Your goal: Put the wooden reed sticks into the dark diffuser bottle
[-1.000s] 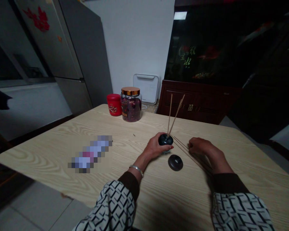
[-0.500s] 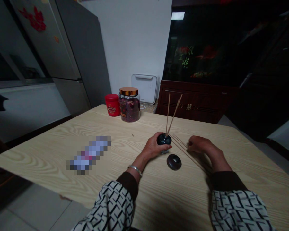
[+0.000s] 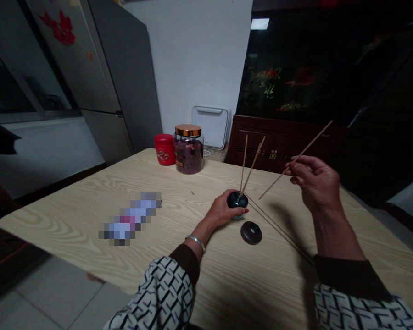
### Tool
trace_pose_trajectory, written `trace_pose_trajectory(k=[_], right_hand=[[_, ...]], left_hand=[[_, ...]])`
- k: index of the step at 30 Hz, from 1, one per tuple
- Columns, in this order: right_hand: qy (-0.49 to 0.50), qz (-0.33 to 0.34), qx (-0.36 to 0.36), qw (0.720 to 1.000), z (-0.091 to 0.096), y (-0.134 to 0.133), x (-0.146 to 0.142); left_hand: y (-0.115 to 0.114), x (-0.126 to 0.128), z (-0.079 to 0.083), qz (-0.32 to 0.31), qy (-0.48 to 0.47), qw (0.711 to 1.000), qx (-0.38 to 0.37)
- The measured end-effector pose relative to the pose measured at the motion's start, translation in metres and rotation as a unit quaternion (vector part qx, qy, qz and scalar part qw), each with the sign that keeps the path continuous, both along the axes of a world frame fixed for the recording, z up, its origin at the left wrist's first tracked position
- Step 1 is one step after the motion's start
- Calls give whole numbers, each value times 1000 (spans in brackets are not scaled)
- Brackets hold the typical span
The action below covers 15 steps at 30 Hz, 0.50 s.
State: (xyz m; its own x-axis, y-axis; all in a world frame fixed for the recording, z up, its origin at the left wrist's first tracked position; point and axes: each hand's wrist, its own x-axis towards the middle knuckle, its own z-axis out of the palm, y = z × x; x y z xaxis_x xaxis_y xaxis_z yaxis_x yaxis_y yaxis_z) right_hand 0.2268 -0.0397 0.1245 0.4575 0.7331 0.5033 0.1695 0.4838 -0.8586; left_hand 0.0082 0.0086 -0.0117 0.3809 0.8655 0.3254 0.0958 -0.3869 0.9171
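Observation:
My left hand (image 3: 223,211) is shut around a small dark glazed holder (image 3: 237,200), and several thin wooden sticks (image 3: 244,169) stand up out of its top. My right hand (image 3: 315,181) is raised above the table's right side, pinching one long thin stick (image 3: 298,156) that slants across the fingers. Another thin stick (image 3: 278,229) lies on the tabletop below that hand. Just in front of the holder, a dark round ring-shaped disc (image 3: 251,233) rests on the wood, close to my left fingers but apart from them.
The light wood-grain table (image 3: 72,215) carries a pixelated, unreadable object (image 3: 131,219), a red tin (image 3: 164,149) and a copper-lidded glass jar (image 3: 189,151) of dried petals. Behind it stand a white device (image 3: 209,127), a dark wooden cabinet (image 3: 282,146) and a fish tank (image 3: 289,73).
My right hand has lifted off the table, up and to the right, with one stick taken from those lying there. My left hand and the holder stay in place.

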Motion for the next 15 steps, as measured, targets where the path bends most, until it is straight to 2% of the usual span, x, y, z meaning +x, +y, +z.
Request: trace_pose_trajectory(k=[2, 5, 10, 15], right_hand=[[45, 18, 33, 998, 7, -4, -14], [31, 23, 53, 998, 6, -5, -30], [-66, 21, 52, 996, -10, 3, -44], [-94, 54, 15, 994, -25, 9, -52]], left_hand=[[0, 0, 0, -5, -6, 1000, -3], [0, 0, 0, -7, -12, 1000, -5], [-1, 0, 2, 3, -2, 1000, -6], [-2, 0, 5, 8, 4, 1000, 1]])
